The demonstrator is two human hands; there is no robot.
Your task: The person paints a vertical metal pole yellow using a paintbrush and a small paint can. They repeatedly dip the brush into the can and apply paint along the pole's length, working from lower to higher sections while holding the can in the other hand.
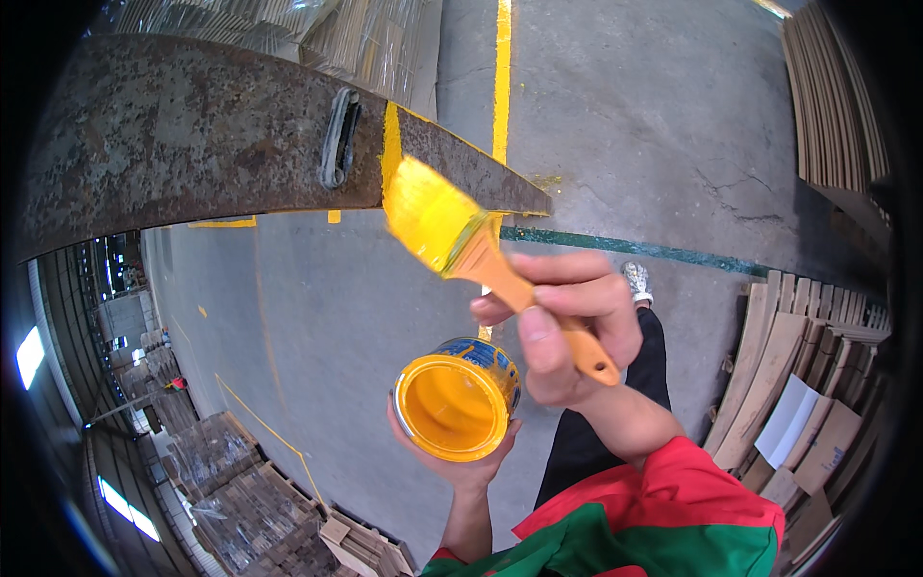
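A flat paintbrush point(500, 264) with an orange handle is gripped in my right hand point(582, 322), thumb and fingers closed round the handle. Yellow paint coats its bristles, and their tip meets or overlaps a fresh yellow stripe point(390, 144) on a rusty, mottled steel beam point(221, 135). Whether the bristles press on the metal I cannot tell. Below the brush, my left hand point(461, 466) holds an open paint can point(505, 361) from underneath, its fingers partly hidden. Yellow paint covers the can's rim and inside, and drips mark its blue side.
A dark slot point(339, 137) opens in the beam beside the stripe. Yellow point(502, 77) and green point(635, 246) lines cross the grey concrete floor. Stacked cardboard point(836, 106) and wooden boards point(769, 365) stand at the right. Wrapped pallets point(255, 510) stand at the lower left.
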